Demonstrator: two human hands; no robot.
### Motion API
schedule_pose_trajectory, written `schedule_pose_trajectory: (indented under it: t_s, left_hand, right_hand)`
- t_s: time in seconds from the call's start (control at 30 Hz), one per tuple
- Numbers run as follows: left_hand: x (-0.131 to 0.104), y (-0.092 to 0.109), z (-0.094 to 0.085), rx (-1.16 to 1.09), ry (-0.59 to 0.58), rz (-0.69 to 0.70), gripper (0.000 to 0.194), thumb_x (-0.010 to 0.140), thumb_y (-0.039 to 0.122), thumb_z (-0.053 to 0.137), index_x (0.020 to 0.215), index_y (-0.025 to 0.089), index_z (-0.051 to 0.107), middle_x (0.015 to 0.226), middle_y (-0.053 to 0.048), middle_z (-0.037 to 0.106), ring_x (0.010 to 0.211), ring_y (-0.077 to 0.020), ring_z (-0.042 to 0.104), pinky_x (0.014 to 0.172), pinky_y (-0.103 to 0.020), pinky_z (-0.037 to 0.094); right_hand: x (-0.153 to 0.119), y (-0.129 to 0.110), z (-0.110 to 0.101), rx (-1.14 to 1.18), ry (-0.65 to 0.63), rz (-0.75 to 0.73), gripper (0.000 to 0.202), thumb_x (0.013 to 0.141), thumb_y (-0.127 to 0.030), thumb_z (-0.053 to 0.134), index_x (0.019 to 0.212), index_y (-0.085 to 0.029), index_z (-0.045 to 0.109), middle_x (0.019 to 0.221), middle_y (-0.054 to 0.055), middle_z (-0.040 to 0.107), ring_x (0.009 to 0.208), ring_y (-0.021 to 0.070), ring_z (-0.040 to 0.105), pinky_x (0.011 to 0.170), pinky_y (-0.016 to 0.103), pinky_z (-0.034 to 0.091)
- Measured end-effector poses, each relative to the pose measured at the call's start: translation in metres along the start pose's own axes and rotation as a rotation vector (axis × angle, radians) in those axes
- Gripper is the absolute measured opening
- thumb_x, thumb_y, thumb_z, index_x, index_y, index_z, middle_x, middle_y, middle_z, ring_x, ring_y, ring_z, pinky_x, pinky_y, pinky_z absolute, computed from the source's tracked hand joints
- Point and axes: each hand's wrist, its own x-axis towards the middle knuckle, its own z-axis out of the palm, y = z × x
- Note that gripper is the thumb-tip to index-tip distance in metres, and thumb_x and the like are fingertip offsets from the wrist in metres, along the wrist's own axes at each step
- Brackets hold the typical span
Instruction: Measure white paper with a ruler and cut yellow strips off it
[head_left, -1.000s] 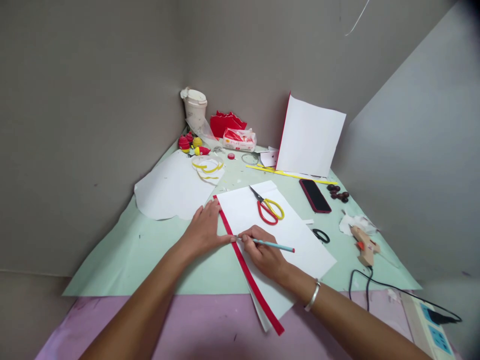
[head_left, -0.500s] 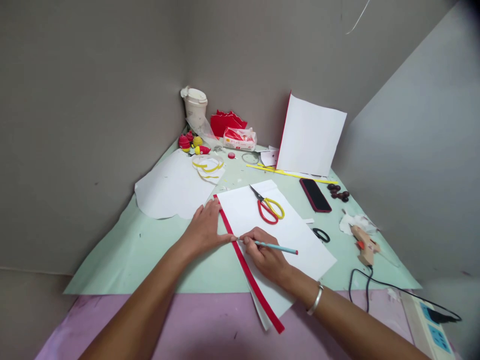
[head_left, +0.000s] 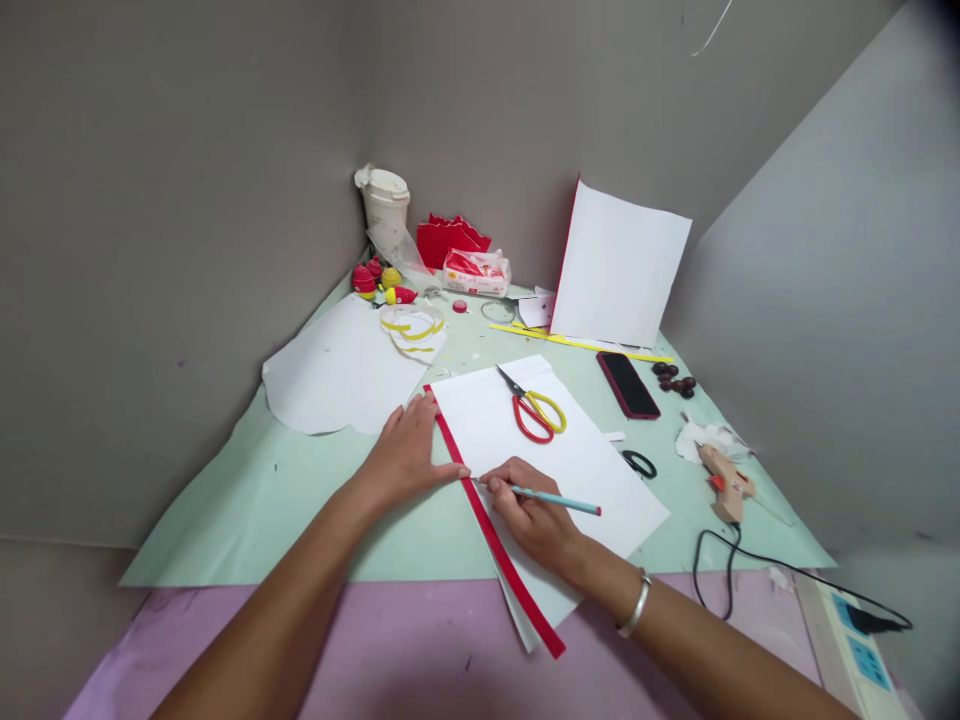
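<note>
A red strip (head_left: 504, 560) lies along the left edge of a white paper sheet (head_left: 600, 480), its lower end hanging past the table's front edge. My left hand (head_left: 405, 450) presses flat on the strip's upper part, thumb stretched to the right and fingers apart. In my right hand (head_left: 534, 515) is a light blue pencil (head_left: 566, 500) with a red end, its tip by the strip's right edge close to my left thumb. Scissors (head_left: 532, 405) with one red and one yellow handle rest on the sheet, blades pointing up and left.
Right of the sheet are a black ring-shaped handle (head_left: 639, 463), a phone (head_left: 628, 386) and a glue gun (head_left: 726, 480) with a black cord. Behind stand a white panel (head_left: 622, 265) and a lidded cup (head_left: 386, 200). Cut white paper (head_left: 337, 375) lies at left.
The whole view has shifted slightly. My right hand has tilted the pencil a little, its red end now slightly lower. My left hand stays on the strip.
</note>
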Motion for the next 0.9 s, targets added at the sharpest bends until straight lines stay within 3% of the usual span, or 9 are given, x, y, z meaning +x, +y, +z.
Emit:
schedule_pose_trajectory:
  t_s: [0.9]
  left_hand:
    - [0.002, -0.003, 0.003, 0.017, 0.002, 0.028, 0.093, 0.072, 0.06, 0.07, 0.145, 0.014, 0.034, 0.157, -0.02, 0.034, 0.149, -0.0349, 0.023, 0.12, -0.05, 0.021]
  right_hand:
    - [-0.019, -0.001, -0.007, 0.0, -0.019, 0.034, 0.023, 0.095, -0.02, 0.046, 0.084, -0.02, 0.066, 0.081, 0.005, 0.07, 0.075, 0.0193, 0.066, 0.07, 0.031, 0.049]
